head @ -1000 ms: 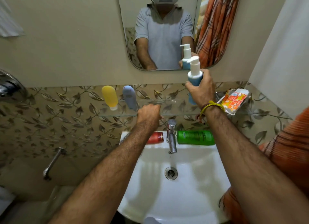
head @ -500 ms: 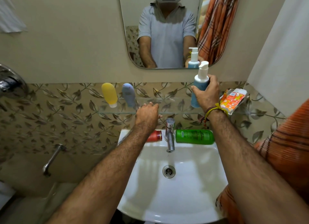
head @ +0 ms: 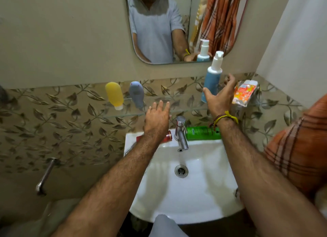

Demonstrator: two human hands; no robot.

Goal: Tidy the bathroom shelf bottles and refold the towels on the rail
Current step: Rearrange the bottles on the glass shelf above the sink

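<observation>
We've let go of the pump bottle [head: 212, 81]: a sec ago the right hand [head: 218, 98] gripped it above the glass shelf [head: 123, 114]; now it stands upright on the shelf, just beyond our spread fingers, w/ the right hand released and backing off. The left hand [head: 156, 119] was a loose fist, now it's opened too, fingers straight, holding nothing, hovering over the shelf edge.

So, as we read it, one bottle is placed; more remain. Left of the left hand, the yellow bottle [head: 114, 95] and grey bottle [head: 136, 95] stand cap-down on the shelf. Below both hands, the green bottle [head: 202, 132] and a red bottle [head: 167, 137] lie on their sides on the sink [head: 185, 192] rim, either side of the tap [head: 180, 130]. Prob. those go up next. Towels not started yet.

Shelf is clear glass, narrow, likely slick, so we'd set things down gently. An orange packet [head: 245, 93] sits just right of the right hand. Room: leaf-pattern tiles, mirror [head: 159, 24] above, an orange checked towel [head: 300, 148] far right, white wall beside it.
</observation>
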